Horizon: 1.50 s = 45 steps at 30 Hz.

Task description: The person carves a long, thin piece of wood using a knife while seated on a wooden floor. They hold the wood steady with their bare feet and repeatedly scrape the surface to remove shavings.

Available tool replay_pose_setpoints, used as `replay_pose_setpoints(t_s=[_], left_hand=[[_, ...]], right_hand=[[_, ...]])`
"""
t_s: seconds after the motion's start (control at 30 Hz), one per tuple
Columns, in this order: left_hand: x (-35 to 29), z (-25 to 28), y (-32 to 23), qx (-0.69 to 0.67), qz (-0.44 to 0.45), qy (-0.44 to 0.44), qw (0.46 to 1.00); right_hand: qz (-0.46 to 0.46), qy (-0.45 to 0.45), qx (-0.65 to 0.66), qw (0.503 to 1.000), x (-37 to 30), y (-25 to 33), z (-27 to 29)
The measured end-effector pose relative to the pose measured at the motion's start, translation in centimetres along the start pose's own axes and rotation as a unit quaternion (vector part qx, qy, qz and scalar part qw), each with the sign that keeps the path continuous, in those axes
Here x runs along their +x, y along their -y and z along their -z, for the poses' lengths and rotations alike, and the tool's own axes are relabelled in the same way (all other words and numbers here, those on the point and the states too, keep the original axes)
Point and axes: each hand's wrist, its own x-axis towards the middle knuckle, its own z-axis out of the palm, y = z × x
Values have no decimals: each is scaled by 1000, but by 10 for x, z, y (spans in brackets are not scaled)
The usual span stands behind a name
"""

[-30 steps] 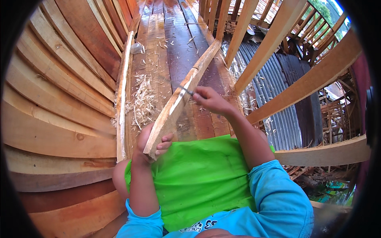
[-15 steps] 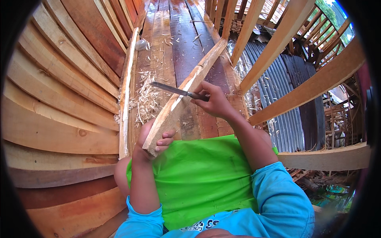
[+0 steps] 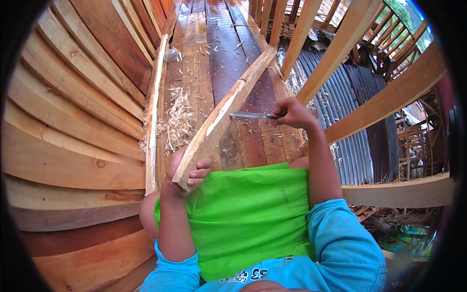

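A long wooden plank (image 3: 216, 119) slants from my lap up to the right, its far end by the railing posts. My left hand (image 3: 195, 175) is wrapped round its near end, fingers showing on the right face. Along the plank's upper edge runs a pale, freshly cut strip. My right hand (image 3: 293, 114) is closed on the handle of a knife (image 3: 250, 116), held to the right of the plank. The blade points left, with its tip at the plank's side; whether it touches I cannot tell. Bright green cloth (image 3: 248, 214) covers my lap.
Curled wood shavings (image 3: 179, 114) are heaped on the plank floor (image 3: 253, 151). A second narrow board (image 3: 154, 117) lies along the wooden wall (image 3: 78, 146) at left. A small clear container (image 3: 171, 54) stands beside it. Railing posts (image 3: 335, 53) rise at right, with corrugated metal sheets (image 3: 343, 102) beyond.
My right hand has drawn the knife to the right, from across the plank's top edge to its right side. The left hand keeps its hold, and the plank has barely shifted.
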Motion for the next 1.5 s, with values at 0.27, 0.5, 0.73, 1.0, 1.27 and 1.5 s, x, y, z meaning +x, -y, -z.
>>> replay_pose_setpoints(t_s=[0.27,0.5,0.73,1.0,1.27,1.5], left_hand=[[-4,3,-3,-44,3,9,999],[-1,-1,0,18,-5,-1,1000],[-4,-6,-2,50,-10,-56,997],[-5,-15,1,197,-38,-129,971],[-2,-21,8,286,-61,-176,940],[7,-14,8,270,-54,-161,948]], right_hand=[[11,-10,-149,989,-16,25,-1],[-60,91,206,972,-22,48,11],[137,33,176,974,-7,79,-50],[147,3,14,989,-4,82,-83],[5,-6,-65,998,-10,101,-95],[-25,-98,-168,981,-9,103,-104]])
